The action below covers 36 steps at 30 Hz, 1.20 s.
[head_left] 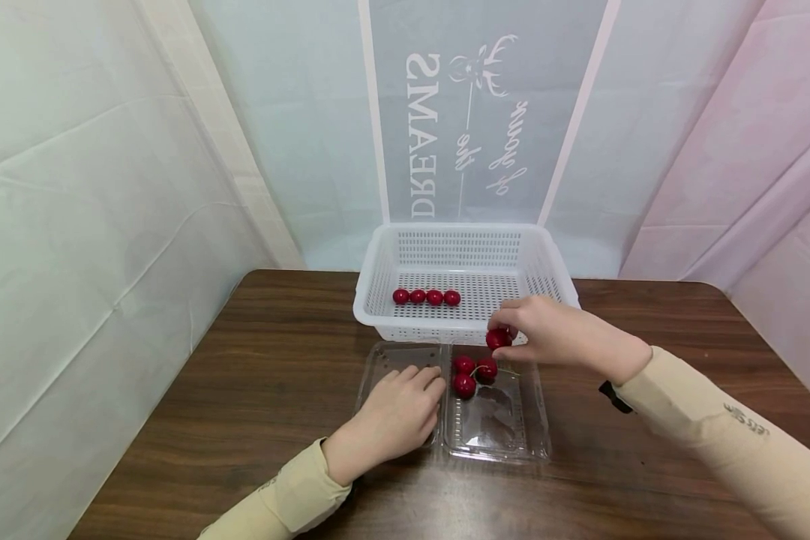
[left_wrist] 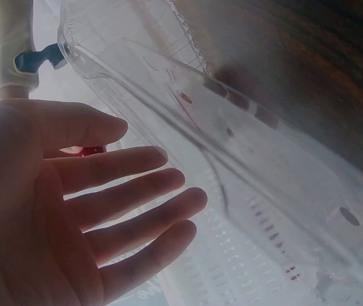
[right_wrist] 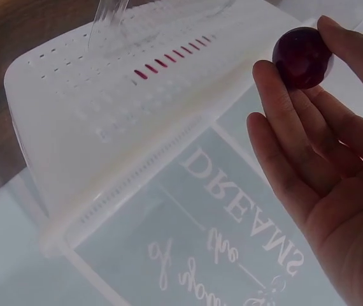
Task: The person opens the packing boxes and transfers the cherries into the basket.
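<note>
Between thumb and fingers my right hand pinches a dark red cherry, held over the far end of an opened clear plastic clamshell box near the basket's front rim. Three more cherries lie in the box's right half, at least one with a green stem. My left hand rests at the left half of the box; in the left wrist view its fingers are spread and hold nothing. Inside the white perforated basket, several cherries stand in a row along the left front.
The basket stands at the back edge of a dark wooden table, directly behind the box. A pale curtain with mirrored lettering hangs behind it. White fabric closes off the left side, and more hangs at the right.
</note>
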Available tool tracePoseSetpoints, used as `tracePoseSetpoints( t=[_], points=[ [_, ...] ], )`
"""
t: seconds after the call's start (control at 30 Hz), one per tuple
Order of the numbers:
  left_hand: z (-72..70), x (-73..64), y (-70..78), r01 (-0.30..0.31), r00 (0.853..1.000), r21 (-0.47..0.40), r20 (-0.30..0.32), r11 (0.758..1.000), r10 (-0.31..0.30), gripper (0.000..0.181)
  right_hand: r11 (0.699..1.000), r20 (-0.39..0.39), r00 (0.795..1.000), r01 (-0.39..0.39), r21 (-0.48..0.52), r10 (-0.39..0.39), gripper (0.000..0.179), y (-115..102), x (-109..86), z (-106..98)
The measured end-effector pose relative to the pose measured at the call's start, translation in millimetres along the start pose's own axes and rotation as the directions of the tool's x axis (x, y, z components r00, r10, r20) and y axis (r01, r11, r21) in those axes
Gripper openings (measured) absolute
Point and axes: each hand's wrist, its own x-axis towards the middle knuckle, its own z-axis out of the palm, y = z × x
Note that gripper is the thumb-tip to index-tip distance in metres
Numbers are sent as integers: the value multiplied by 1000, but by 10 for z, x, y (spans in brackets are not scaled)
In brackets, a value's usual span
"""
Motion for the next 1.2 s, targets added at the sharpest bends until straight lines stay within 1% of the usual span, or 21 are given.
tracePoseSetpoints(
  t=[0.17,0.4,0.67,0.8,1.07,1.2],
  points=[
    [3,-4,0,-1,1000,-2,-6,1000,1,23,1000,3,1000,5,-1,-5,19,61,41,-25],
    [-8,-5,0,3,1000,-5,-1,1000,-3,23,1000,26,1000,-16,27,15,16,148,140,-62],
    [-3,-5,-5,2,1000,-4,-1,1000,-2,23,999,-6,1000,10,42,-9,15,267,251,-75],
    [-2,-4,-6,0,1000,-3,-3,1000,0,22,999,-4,1000,-2,36,2,15,312,302,-83],
    [6,-5,-10,-5,1000,4,-7,1000,5,22,998,34,999,-43,46,42,15,380,397,-105],
    [8,-4,-15,-9,1000,5,-10,1000,9,21,999,37,999,-39,35,37,16,423,457,-98]
  ],
)
